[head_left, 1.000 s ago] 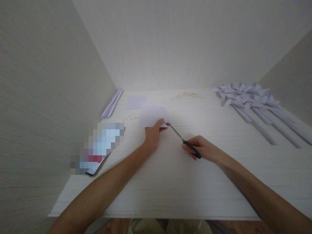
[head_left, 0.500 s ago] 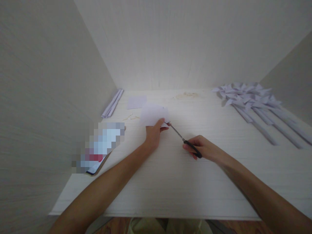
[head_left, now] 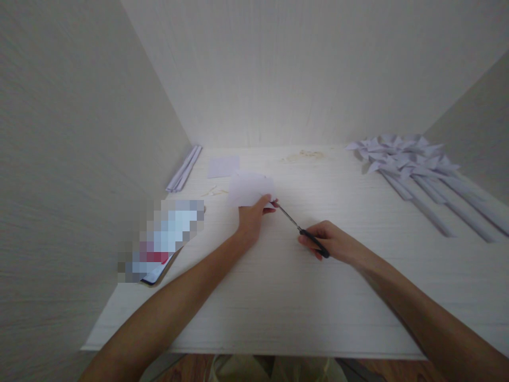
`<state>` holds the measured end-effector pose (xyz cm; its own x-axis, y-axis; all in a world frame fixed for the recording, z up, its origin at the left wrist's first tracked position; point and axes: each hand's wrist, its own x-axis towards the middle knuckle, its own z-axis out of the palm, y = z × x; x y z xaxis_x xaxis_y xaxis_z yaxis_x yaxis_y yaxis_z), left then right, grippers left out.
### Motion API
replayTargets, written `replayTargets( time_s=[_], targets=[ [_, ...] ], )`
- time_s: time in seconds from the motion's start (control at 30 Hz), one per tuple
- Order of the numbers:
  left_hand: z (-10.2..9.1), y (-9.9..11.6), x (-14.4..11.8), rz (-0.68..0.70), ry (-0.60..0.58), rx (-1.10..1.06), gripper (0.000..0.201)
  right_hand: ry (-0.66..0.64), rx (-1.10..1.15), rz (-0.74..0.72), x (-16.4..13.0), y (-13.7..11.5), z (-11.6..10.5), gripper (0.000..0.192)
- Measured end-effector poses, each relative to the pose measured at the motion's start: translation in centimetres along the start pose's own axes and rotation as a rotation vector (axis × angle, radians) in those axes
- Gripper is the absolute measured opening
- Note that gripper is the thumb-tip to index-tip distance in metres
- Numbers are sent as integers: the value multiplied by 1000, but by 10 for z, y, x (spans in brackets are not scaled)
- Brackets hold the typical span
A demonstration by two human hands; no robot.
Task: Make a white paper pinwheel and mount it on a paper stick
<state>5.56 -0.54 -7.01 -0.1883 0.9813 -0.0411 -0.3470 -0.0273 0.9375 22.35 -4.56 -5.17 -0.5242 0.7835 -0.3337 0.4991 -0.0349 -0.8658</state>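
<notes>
White wood-grain panels [head_left: 270, 69] box in left, back and right; pale streaked tabletop [head_left: 254, 297] fills mid-frame, front edge near the bottom. On my head feed, left hand [head_left: 250, 220] sits about frame centre, pinched down on a flat white paper sheet [head_left: 247, 187]: thumb on top, fingertips below, grip at the lower right corner. Sheet is just above frame centre.

Right hand [head_left: 330, 241], right of centre, fingers curled around the grips of black-handled metal scissors [head_left: 305, 234]. Blades point up-left, tips at the sheet's lower right corner by the left thumb. I can't tell how far the blades are spread or how deep they bite.

Rest, as I see it: second paper square [head_left: 223, 166] behind the sheet, upper left of it; rolled white paper tubes [head_left: 184, 170] farther left; phone [head_left: 156, 273] left of frame, screen pixelated; thin tan strands [head_left: 308, 154] at the back; white paper pinwheels [head_left: 405, 156] heaped right, paper stems towards lower right.
</notes>
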Motion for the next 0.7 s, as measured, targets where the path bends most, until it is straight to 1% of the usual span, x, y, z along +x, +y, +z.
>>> replayTargets(
  time_s=[0.27,0.57,0.7],
  targets=[
    [1,0,1,-13,28,3,9,6,-3,1,1,3,0,44],
    [2,0,-2,36,6,40,7,-49,22,1,-2,-6,2,49],
    [0,1,-3,59,2,66,7,-58,37,-9,-2,-6,1,49]
  ],
)
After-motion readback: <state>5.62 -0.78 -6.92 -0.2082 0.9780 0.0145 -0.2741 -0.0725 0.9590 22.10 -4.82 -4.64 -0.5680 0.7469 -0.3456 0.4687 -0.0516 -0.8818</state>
